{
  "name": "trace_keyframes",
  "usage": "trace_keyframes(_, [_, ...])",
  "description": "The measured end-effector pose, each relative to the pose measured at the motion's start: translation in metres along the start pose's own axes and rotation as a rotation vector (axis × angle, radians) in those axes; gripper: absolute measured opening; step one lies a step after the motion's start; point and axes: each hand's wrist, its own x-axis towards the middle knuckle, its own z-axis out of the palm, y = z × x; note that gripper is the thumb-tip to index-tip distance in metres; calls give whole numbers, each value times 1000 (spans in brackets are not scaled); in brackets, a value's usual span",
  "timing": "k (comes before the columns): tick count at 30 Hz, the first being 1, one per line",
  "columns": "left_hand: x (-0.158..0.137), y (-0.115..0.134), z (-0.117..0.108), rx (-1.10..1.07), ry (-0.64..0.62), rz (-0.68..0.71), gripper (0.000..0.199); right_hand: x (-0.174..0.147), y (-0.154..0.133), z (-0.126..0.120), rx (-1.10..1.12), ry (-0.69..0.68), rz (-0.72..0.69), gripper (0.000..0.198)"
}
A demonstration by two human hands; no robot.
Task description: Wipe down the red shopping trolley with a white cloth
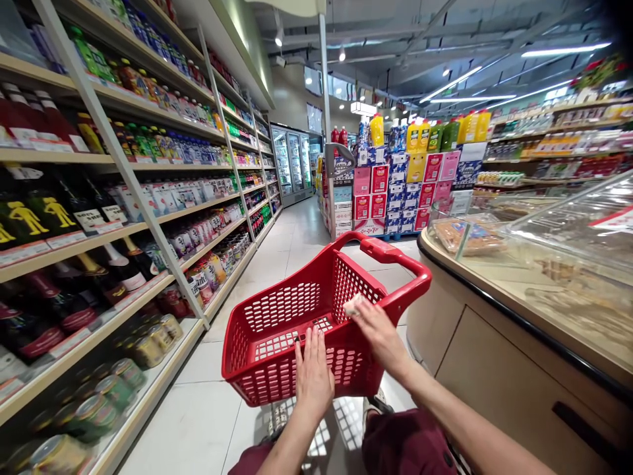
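Observation:
A red plastic shopping cart (257,382) with pierced basket walls stands sideways in front of me, and nothing lies in the part of the basket I can see. My left hand (315,373) rests on the near side rim, its fingers stretched out and holding nothing. Between the fingertips of my right hand (380,333) is a small crumpled white piece, which looks like a tissue (353,305). That hand reaches over the near rim, with the tissue against the pierced panel at the handle end. The cart's red handle (390,251) is beyond my right hand.
Drink shelves (163,211) with bottles and cans line the left side. A curved wooden counter (459,330) with clear covers stands close on the right. Ahead are stacked cartons (390,191) topped with juice bottles, and glass-door fridges (294,158). Pale floor tiles (198,409) run between.

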Motion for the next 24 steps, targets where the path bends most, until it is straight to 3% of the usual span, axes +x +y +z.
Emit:
trace_keyframes(4, [-3,-4,0,20,-7,-9,76,2,1,1,-47,93,167,59])
trace_keyframes(9, [-5,-9,-1,17,-5,-11,78,2,-12,8,37,-29,-35,56])
trace_keyframes(14, [-10,-18,-4,24,-12,-37,77,3,-5,6,-39,96,164,58])
trace_keyframes(20, [-12,-20,-7,41,-13,-50,75,0,-33,18,58,-45,-55,54])
trace_keyframes(24, [-14,-22,-6,41,-12,-45,74,-1,-21,15,-1,80,107,58])
